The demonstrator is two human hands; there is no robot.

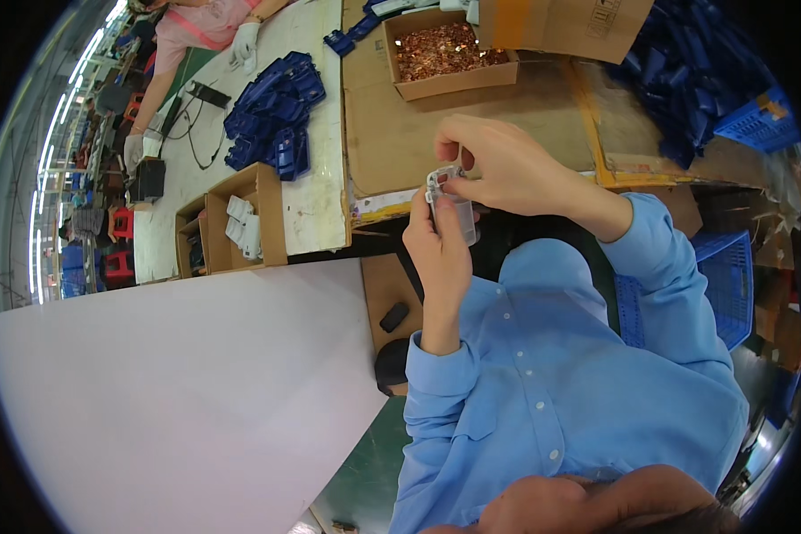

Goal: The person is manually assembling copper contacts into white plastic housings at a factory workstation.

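In the head view, the clear plastic case (466, 228) sits up in front of my chest, near the bench edge. My left hand (440, 254) grips its lower part, thumb on the near face. My right hand (512, 169) is at its top end, thumb against it and fingers curled; at this size I can't fairly tell whether they pinch something small.

I'd judge the case light, stiff, a bit slick and liable to crack at thin edges, so the sturdier side walls seem the best hold. It looks boxy, glossy and see-through. Beyond lie glinting coppery pieces (445, 55) in a matte cardboard box (463, 84), and smooth, moulded blue plastic parts (271, 111) heaped leftward.
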